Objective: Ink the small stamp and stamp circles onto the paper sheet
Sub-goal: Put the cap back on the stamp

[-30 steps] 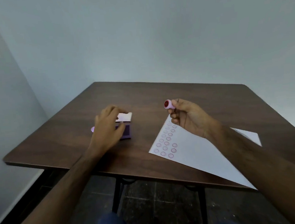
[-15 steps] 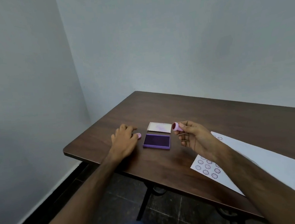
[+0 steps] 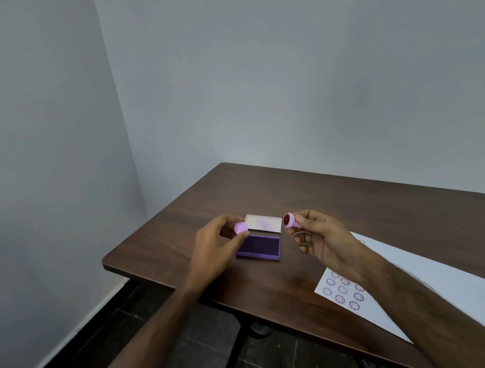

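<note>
My right hand [image 3: 325,236] holds the small pink stamp [image 3: 290,220] above the table, its dark red face turned to the left. My left hand [image 3: 216,246] pinches a small pink cap [image 3: 240,227] just above the left end of the open purple ink pad [image 3: 258,247]. The pad's white lid [image 3: 263,223] lies open behind it. The white paper sheet [image 3: 450,292] lies at the right, with several stamped circles [image 3: 343,291] near its left corner; my right forearm covers part of it.
The dark wooden table [image 3: 339,198] stands in a corner, with grey walls behind and to the left. Its front edge runs diagonally below my arms, over a dark tiled floor and the table's metal legs.
My left hand has lifted the pink cap off the table and holds it over the ink pad. My right hand keeps the stamp raised near the pad. The view has swung left.
</note>
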`<action>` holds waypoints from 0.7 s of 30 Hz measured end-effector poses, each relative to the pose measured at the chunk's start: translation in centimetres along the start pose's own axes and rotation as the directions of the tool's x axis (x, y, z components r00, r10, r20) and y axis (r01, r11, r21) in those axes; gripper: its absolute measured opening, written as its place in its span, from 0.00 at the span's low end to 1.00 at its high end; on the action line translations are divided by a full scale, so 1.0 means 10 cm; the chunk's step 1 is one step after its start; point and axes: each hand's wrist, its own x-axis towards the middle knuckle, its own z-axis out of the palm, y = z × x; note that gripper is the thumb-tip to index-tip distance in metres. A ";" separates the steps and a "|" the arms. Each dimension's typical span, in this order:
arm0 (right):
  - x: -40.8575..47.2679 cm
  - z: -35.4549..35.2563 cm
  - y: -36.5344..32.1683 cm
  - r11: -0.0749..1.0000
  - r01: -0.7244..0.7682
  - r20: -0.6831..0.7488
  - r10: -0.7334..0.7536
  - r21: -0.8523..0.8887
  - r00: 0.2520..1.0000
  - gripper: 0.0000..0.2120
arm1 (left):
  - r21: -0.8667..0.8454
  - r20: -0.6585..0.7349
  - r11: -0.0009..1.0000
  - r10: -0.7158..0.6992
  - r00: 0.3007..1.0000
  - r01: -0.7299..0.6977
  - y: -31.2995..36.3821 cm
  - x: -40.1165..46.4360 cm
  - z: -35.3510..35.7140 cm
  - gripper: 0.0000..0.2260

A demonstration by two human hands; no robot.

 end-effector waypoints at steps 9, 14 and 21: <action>-0.40 -0.20 -0.03 0.986 0.161 -0.001 -0.162 -0.032 0.987 0.12 | -0.324 0.059 0.943 0.095 0.994 -0.071 0.56 -0.11 0.66 0.14; -0.58 -0.37 0.01 0.967 0.211 -0.047 -0.220 -0.141 0.974 0.11 | -0.254 0.077 0.962 0.120 0.990 -0.097 0.63 -0.20 0.93 0.13; -0.63 -0.44 0.08 0.915 0.217 -0.043 -0.246 -0.339 0.968 0.08 | -0.246 0.087 0.960 0.158 0.984 -0.132 0.62 -0.20 0.94 0.15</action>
